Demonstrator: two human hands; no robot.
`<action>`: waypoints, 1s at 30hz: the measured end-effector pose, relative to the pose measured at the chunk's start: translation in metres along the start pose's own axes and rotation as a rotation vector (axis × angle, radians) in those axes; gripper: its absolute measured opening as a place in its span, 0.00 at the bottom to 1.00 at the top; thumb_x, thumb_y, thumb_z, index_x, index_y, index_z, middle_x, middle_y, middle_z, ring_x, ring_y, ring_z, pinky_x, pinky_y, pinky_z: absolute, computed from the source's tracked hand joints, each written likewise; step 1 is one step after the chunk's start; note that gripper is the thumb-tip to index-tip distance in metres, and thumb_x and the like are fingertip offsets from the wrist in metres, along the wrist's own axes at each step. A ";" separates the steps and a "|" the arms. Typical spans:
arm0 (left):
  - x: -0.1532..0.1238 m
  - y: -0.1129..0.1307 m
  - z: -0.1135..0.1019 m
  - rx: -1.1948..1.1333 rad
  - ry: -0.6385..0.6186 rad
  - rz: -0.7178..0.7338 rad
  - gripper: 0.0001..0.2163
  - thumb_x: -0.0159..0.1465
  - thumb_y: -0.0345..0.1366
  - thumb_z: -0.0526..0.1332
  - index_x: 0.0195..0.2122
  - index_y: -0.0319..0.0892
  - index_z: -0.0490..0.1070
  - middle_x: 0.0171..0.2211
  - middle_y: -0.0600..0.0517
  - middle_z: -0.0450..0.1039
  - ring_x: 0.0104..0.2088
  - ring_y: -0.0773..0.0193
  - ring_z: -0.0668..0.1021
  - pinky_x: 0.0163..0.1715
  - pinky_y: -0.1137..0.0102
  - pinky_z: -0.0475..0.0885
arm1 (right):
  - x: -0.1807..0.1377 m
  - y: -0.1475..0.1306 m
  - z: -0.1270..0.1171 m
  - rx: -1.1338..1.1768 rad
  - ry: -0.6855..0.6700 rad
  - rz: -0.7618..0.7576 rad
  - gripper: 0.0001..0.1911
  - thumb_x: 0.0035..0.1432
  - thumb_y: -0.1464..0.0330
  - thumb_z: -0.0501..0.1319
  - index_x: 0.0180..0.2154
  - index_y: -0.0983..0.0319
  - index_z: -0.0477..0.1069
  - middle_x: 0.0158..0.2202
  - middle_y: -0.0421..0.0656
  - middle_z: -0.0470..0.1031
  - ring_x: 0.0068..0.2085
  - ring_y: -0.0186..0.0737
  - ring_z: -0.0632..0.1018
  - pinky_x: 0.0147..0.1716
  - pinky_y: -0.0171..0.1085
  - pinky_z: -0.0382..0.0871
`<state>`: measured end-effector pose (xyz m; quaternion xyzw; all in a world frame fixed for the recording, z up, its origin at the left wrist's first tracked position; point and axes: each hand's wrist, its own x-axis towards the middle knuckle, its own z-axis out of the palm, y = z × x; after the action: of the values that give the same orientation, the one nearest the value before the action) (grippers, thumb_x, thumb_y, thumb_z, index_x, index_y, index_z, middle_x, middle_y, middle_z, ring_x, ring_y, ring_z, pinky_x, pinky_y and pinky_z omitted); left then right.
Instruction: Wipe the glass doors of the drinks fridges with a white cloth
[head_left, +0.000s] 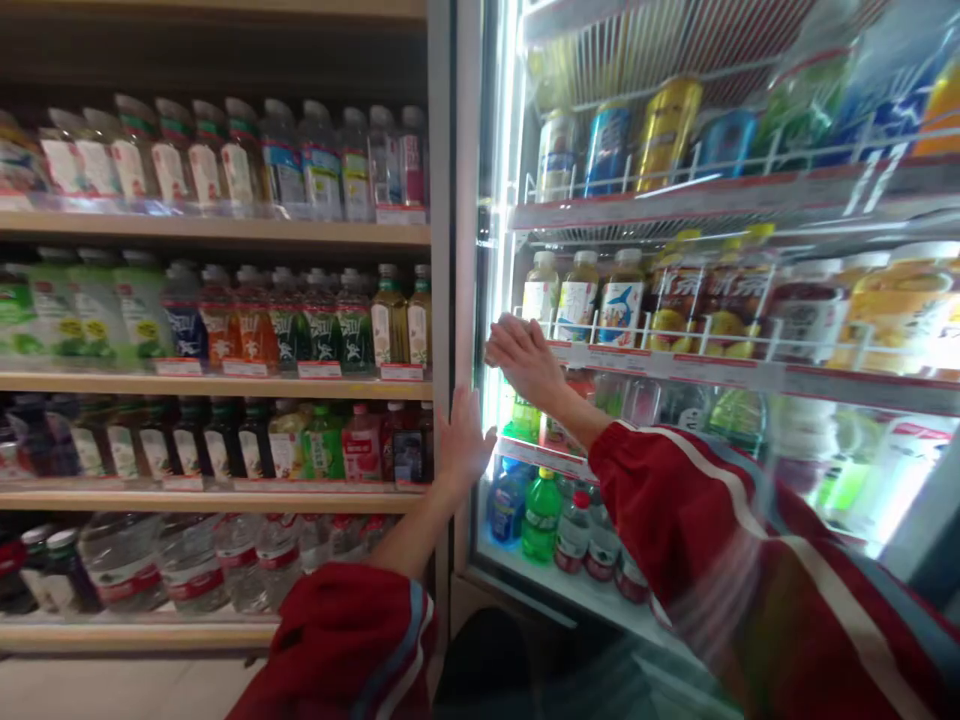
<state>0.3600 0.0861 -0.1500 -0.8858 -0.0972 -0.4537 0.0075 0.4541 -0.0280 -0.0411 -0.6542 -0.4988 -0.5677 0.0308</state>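
Observation:
My left hand point(463, 445) is raised with fingers stretched upward at the pale left frame point(471, 250) of a lit drinks fridge; it looks laid against that frame and is slightly blurred. My right hand point(527, 362), fingers extended, reaches across to the fridge's left side, in front of the middle shelf's edge. Whether it touches the glass I cannot tell. Neither hand holds anything. Close behind the right hand are juice bottles with white caps point(577, 297) in a wire rack. Below stand a green soda bottle point(540, 515) and a blue bottle point(508, 503).
Wooden shelves point(225, 232) packed with bottled drinks fill the left side. Large water bottles point(124, 560) stand on the lowest one. Cans point(670, 130) line the fridge's upper shelf. A grey upright post point(442, 300) separates shelves and fridge. Reflections streak the fridge's right side.

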 end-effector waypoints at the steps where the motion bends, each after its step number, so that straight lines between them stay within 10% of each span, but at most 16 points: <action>1: -0.001 -0.001 0.000 0.004 0.001 -0.010 0.29 0.62 0.38 0.55 0.62 0.32 0.52 0.65 0.37 0.46 0.65 0.51 0.52 0.60 0.45 0.49 | 0.004 0.000 0.002 -0.015 0.025 0.022 0.16 0.63 0.73 0.50 0.52 0.63 0.65 0.60 0.49 0.63 0.65 0.51 0.54 0.61 0.58 0.49; 15: -0.085 -0.024 0.022 0.085 -0.123 -0.121 0.28 0.60 0.35 0.54 0.62 0.31 0.53 0.64 0.36 0.49 0.64 0.50 0.55 0.59 0.45 0.53 | -0.086 -0.095 0.052 -0.003 -0.089 -0.219 0.15 0.60 0.70 0.56 0.48 0.67 0.68 0.58 0.50 0.66 0.61 0.52 0.62 0.58 0.53 0.57; 30: -0.119 0.000 0.033 0.034 -0.158 -0.039 0.28 0.62 0.36 0.52 0.63 0.33 0.51 0.64 0.38 0.50 0.64 0.50 0.55 0.58 0.45 0.55 | -0.138 -0.095 0.032 0.025 -0.156 -0.199 0.17 0.60 0.72 0.56 0.51 0.66 0.67 0.58 0.48 0.66 0.61 0.49 0.62 0.60 0.52 0.54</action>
<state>0.3184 0.0700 -0.2648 -0.9165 -0.1224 -0.3807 0.0058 0.4315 -0.0459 -0.2089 -0.6431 -0.5693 -0.5091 -0.0565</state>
